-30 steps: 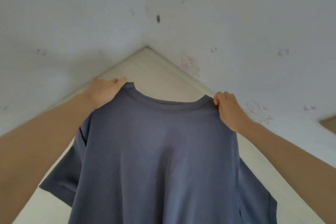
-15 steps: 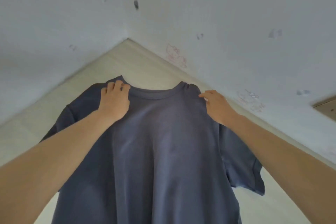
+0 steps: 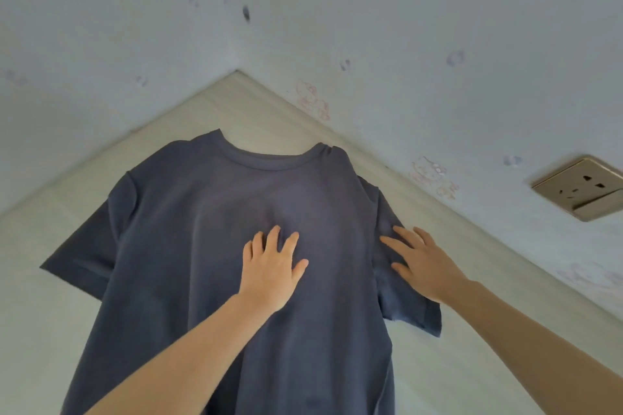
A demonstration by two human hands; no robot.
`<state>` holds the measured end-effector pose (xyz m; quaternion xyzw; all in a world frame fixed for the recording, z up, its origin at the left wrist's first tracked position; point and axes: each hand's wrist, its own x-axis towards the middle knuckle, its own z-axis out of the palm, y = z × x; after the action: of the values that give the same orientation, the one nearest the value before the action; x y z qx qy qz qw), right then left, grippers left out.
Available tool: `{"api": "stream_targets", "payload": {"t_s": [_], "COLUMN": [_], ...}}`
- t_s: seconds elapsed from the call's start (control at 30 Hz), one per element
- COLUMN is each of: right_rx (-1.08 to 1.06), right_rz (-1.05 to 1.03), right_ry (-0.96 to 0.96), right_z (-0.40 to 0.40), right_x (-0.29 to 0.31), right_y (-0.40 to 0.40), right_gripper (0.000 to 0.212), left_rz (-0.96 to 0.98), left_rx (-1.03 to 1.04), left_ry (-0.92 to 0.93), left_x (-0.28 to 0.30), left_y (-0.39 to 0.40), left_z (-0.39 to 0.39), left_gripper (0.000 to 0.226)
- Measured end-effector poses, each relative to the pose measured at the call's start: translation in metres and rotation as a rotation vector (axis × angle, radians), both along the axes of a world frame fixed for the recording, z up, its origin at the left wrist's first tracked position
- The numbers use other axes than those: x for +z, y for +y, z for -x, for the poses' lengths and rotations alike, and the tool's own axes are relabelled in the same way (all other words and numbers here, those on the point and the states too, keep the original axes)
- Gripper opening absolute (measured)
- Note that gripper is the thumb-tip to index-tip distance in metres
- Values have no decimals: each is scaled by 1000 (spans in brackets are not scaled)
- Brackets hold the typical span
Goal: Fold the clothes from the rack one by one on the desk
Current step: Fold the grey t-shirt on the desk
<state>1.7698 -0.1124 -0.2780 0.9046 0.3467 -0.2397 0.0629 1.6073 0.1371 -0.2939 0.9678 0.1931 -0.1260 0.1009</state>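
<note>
A dark grey-blue T-shirt (image 3: 188, 246) lies spread flat on the pale wooden desk (image 3: 50, 330), collar toward the far corner, both short sleeves out to the sides. My left hand (image 3: 271, 271) rests flat on the chest of the shirt with fingers spread. My right hand (image 3: 421, 263) lies flat with straight fingers on the shirt's right sleeve near the armpit. The shirt's hem runs out of view at the bottom.
The desk fits into a corner between two white walls (image 3: 404, 27) with faint marks and stickers. A gold wall socket (image 3: 580, 187) sits on the right wall just above the desk. Bare desk surface shows left and right of the shirt.
The shirt went from hanging by its shoulders to lying flat on the desk. Both hands let go of the shoulders and slid down, the left to the chest, the right to the sleeve.
</note>
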Motion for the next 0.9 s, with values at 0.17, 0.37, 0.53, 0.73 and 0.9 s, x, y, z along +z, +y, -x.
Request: {"api": "stream_targets", "payload": {"t_s": [0.17,0.37,0.53,0.73,0.9], "right_rx": [114,115,-182,-415,-461], "right_rz": [108,119,-222,-391,-395], "right_ry": [-83,-102,85,222,353], "right_z": [-15,-31,-69,-109,-113], "right_x": [-2,6,7,4,-2], "right_y": [-28,-50,-15,30,48], "right_gripper": [59,57,44,31,29], "left_rz": [18,-9,-36,69,89], "left_rx": [144,223,172,135,167], "left_ry": [183,201,-11,-205,-114], "left_x": [-8,-4,5,3,4], "left_y": [-31,-51,-113,-178,-199], "left_z": [-7,-25,-17,2,7], "left_gripper": [84,80,56,37,58]}}
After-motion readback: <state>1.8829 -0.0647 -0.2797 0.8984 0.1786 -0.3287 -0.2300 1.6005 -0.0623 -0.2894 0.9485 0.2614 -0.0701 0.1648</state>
